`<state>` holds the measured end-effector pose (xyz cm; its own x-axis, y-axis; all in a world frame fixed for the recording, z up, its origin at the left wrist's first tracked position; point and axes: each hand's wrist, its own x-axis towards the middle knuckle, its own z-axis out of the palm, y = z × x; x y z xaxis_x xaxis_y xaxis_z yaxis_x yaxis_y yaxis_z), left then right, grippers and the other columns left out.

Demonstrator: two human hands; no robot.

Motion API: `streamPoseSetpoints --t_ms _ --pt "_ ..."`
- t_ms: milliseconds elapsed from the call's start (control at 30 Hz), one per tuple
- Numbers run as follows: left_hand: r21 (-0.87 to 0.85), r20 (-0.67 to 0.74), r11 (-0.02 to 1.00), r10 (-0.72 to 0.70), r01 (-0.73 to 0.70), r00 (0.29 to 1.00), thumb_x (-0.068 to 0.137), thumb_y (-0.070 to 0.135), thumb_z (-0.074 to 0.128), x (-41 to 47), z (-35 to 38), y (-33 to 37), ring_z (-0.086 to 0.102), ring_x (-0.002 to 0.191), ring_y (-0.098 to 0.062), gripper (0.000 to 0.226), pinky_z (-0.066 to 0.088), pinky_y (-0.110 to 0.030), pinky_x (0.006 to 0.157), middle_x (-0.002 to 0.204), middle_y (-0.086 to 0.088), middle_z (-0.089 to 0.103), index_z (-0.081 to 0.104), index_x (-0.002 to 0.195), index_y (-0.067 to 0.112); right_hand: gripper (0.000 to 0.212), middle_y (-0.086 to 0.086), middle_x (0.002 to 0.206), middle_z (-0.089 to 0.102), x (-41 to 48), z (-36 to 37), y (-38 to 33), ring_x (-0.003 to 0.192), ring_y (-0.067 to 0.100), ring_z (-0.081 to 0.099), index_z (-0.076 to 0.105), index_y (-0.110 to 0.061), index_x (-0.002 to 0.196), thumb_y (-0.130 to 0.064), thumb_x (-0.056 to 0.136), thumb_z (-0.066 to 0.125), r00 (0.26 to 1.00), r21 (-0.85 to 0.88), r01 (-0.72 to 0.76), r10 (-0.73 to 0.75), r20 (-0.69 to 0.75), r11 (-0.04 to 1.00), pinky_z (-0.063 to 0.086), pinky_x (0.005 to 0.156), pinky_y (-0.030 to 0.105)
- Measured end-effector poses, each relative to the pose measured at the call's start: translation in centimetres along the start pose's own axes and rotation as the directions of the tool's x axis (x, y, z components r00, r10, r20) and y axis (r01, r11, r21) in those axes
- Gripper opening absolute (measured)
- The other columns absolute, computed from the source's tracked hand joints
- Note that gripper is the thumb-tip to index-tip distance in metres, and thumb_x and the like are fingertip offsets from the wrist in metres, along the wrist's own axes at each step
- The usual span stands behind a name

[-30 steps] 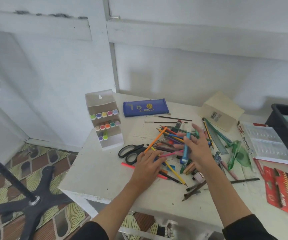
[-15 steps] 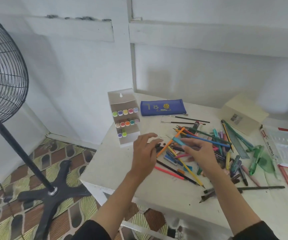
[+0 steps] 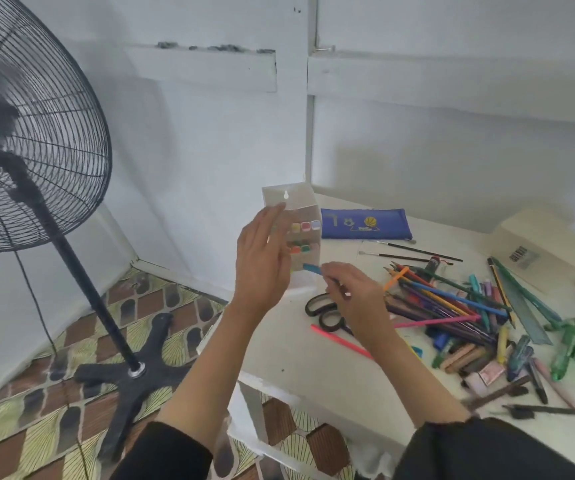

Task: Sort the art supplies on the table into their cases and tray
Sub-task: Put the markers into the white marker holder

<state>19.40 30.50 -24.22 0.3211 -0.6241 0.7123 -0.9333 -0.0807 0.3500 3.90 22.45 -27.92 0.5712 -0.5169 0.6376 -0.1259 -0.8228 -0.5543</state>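
Two hands up at the table's (image 3: 296, 362) 10 o'clock corner. Left hand (image 3: 262, 261): fingers straight and spread, held in front of the clear marker case (image 3: 293, 199). Contact with the case: cannot tell, motion blur. Right hand (image 3: 352, 292) pinches a blue marker (image 3: 312, 268), free end pointing to 10 o'clock, right at the case's lowest row. Case stands upright, coloured caps showing in its upper rows. Blue pouch (image 3: 365, 224) lies flat at the case's 3 o'clock. Scissors (image 3: 317, 304) partly under the right hand. Pencil pile (image 3: 452, 303) at that hand's 3 o'clock, pink pen (image 3: 341, 341) at its 6 o'clock.
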Motion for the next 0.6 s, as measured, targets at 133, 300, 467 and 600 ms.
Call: streamPoseSetpoints --t_ms 133,300,467,600 --pt "-0.003 0.095 0.998 -0.064 0.065 0.993 0.097 0.014 0.035 -0.2 0.2 -1.0 0.025 0.140 -0.022 0.047 0.025 -0.045 0.112 0.151 -0.007 0.036 0.037 0.144 0.010 0.021 0.019 0.098 0.069 1.2 2.4 0.1 0.081 0.030 0.069 0.067 0.005 0.101 -0.002 0.082 0.061 0.974 -0.214 0.179 -0.141 0.179 0.960 0.055 0.072 0.032" --pt "-0.036 0.141 0.994 -0.096 0.102 0.985 0.094 0.014 0.035 -0.2 0.3 -1.5 0.025 0.140 -0.022 0.049 0.031 -0.055 0.110 0.149 -0.008 0.038 0.039 0.143 0.008 0.046 0.017 0.126 0.055 3.6 3.8 0.0 0.102 0.031 0.057 0.038 -0.009 0.141 -0.009 0.096 0.048 0.804 -0.207 0.008 0.117 0.583 0.978 0.042 0.088 0.030" --pt "-0.086 0.138 0.990 -0.096 0.109 0.986 0.090 0.007 0.038 -0.3 0.6 -1.4 0.023 0.139 -0.022 0.052 0.033 -0.059 0.107 0.148 -0.011 0.039 0.038 0.142 0.005 0.042 0.019 0.112 0.060 4.7 4.4 0.9 0.084 0.029 0.056 0.048 -0.008 0.133 0.003 0.093 0.047 0.771 -0.219 -0.089 0.206 0.602 0.972 0.043 0.079 0.027" --pt "-0.048 0.141 0.994 -0.089 0.096 0.986 0.089 0.005 0.041 -0.5 0.6 -1.4 0.021 0.141 -0.023 0.056 0.026 -0.056 0.113 0.151 -0.008 0.034 0.034 0.145 0.007 0.042 0.014 0.123 0.058 4.7 4.6 1.2 0.096 0.032 0.060 0.046 -0.012 0.136 -0.001 0.095 0.046 0.764 -0.232 -0.109 0.231 0.602 0.967 0.041 0.081 0.024"
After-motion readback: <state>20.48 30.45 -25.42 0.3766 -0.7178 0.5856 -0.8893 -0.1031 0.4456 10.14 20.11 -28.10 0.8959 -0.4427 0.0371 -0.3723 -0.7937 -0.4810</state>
